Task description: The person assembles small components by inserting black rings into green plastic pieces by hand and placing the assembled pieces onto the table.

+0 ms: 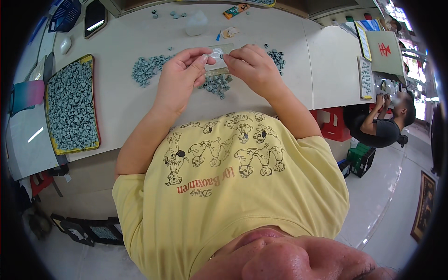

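Observation:
Above a pale rectangular pad on the table, my two hands meet with their fingertips almost touching. The thumb and forefinger of my left hand are pinched at a small clear piece, too small to make out. My right hand has its fingers curled into a pinch beside a tiny dark bit, perhaps a stone; its hold is partly hidden. Grey-green stones lie in a near pile below the pad, in a left pile by my left wrist, and in a right pile partly behind my right hand.
At the left stands a yellow-rimmed tray full of stones, near a phone and a blue basket. Farther back lie a clear plastic lump and an orange packet. A co-worker sits at the right.

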The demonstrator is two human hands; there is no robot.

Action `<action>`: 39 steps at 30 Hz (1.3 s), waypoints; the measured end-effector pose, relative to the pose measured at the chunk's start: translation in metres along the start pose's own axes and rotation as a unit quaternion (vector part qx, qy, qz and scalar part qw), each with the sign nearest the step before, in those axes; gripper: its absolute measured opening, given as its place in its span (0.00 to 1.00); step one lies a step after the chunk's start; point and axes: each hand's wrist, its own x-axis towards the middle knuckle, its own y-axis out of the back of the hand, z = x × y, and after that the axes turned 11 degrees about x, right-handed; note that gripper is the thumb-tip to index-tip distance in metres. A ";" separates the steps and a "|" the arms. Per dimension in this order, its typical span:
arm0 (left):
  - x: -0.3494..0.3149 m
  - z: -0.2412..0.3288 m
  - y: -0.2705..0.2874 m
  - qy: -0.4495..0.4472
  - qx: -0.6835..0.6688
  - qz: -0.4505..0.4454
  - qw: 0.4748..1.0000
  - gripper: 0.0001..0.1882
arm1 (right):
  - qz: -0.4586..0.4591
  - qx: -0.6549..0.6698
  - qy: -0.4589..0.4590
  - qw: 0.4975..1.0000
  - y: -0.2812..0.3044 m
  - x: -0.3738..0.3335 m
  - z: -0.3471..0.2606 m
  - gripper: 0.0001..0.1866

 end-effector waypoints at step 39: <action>0.007 -0.006 -0.024 -0.020 0.098 0.035 0.994 0.07 | 0.214 0.620 -0.439 0.614 0.007 -0.017 0.009 0.03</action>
